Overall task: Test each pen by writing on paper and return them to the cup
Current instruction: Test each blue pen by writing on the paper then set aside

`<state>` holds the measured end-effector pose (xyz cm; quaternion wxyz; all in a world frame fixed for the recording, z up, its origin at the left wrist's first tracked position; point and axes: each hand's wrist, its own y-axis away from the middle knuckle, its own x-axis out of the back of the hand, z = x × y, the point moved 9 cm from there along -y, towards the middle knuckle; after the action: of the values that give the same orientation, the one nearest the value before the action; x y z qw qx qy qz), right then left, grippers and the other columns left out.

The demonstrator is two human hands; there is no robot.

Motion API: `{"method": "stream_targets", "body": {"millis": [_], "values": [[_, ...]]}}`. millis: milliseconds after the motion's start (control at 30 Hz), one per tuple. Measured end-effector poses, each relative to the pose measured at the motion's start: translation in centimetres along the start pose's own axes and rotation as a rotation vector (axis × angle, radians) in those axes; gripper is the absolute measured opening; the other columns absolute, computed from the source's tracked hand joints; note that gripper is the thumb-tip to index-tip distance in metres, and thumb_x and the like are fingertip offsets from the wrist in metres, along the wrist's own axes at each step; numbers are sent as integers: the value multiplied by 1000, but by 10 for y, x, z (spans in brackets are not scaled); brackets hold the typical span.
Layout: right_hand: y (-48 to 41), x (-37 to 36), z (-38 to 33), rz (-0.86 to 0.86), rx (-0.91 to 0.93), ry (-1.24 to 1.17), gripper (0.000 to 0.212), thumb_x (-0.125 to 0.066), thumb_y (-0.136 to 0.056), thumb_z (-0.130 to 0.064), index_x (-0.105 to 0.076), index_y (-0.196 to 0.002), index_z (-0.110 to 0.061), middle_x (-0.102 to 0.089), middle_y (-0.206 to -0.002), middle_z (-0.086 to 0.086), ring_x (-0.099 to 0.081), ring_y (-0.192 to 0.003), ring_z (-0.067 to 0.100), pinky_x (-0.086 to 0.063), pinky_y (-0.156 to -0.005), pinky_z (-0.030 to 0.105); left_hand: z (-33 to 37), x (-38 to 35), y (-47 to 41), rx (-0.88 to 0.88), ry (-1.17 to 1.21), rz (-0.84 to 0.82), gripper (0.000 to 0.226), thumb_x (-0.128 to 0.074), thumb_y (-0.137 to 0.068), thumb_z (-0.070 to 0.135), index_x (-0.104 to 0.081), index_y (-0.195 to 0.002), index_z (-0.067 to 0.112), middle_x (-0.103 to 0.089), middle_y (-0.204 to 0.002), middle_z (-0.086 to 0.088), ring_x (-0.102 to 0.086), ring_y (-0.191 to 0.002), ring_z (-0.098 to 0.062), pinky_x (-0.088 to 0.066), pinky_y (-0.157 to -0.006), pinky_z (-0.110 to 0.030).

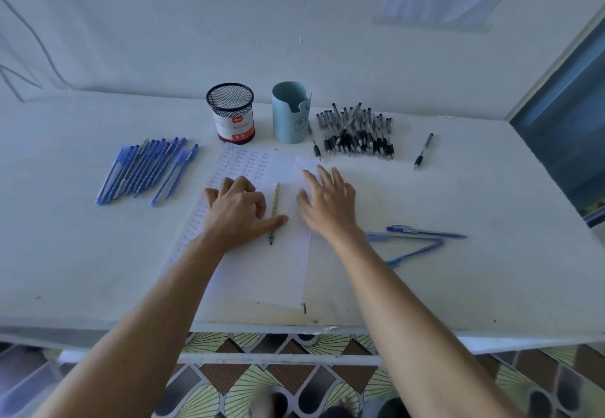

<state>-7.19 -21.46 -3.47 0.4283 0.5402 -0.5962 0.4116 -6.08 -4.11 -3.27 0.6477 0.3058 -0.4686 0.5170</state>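
A white sheet of paper with rows of handwritten words lies in the middle of the table. On it lies a green pen, pointing toward me. My left hand rests on the paper just left of that pen, fingers loosely curled, thumb stretched under the pen's lower part. My right hand hovers flat over the paper's right edge with fingers spread and holds nothing. A black mesh cup and a light blue cup stand behind the paper.
Several blue pens lie in a row at the left. A heap of black pens lies right of the blue cup, one black pen apart. Three blue pens lie at the right. The table's front edge is near.
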Motion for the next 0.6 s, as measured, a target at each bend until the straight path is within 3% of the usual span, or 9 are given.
{"method": "stream_targets", "body": {"millis": [67, 133, 300, 467, 533, 600], "values": [[2, -17, 8, -138, -26, 50, 59, -25, -104, -48, -13, -159, -30, -4, -168, 4, 3, -154, 30, 1, -121, 53, 1, 2, -1, 14, 13, 33, 36, -70, -80, 57, -56, -61, 29, -44, -104, 10, -36, -112, -18, -14, -88, -33], [4, -22, 10, -174, -25, 66, 61, -20, -104, -51, -4, -159, -30, 5, -167, 4, 9, -153, 30, 8, -121, 54, -1, 4, -1, 35, 53, 68, 28, -72, -84, 43, -63, -62, 27, -45, -108, 11, -37, -114, -21, -14, -87, -31], [6, -19, 8, -150, -23, 69, 61, -19, -104, -49, -3, -159, -29, 6, -167, 5, 11, -153, 31, 9, -121, 54, -22, 19, -1, 118, 390, 238, 18, -67, -94, 25, -71, -77, 19, -56, -113, 0, -46, -108, -25, -32, -89, -32], [7, -18, 7, -119, -23, 63, 62, -21, -103, -50, -6, -159, -30, 3, -168, 5, 10, -153, 31, 8, -121, 55, -57, 29, 2, 306, 931, 358, 25, -40, -107, 27, -53, -86, 20, -61, -79, 1, -52, -60, -13, -42, -60, -35], [7, -18, 7, -113, -27, 63, 62, -21, -103, -51, -6, -159, -30, 3, -168, 4, 9, -153, 30, 8, -121, 54, -65, 30, 6, 329, 1102, 394, 15, -43, -106, 17, -49, -92, 13, -65, -87, -8, -61, -62, -17, -52, -60, -38], [7, -18, 8, -103, -30, 65, 62, -22, -102, -51, -8, -159, -30, 2, -168, 4, 9, -153, 30, 8, -121, 54, -66, 31, 8, 318, 1196, 378, 10, -55, -98, 0, -49, -97, 8, -62, -93, -13, -69, -74, -25, -60, -71, -35]]}}
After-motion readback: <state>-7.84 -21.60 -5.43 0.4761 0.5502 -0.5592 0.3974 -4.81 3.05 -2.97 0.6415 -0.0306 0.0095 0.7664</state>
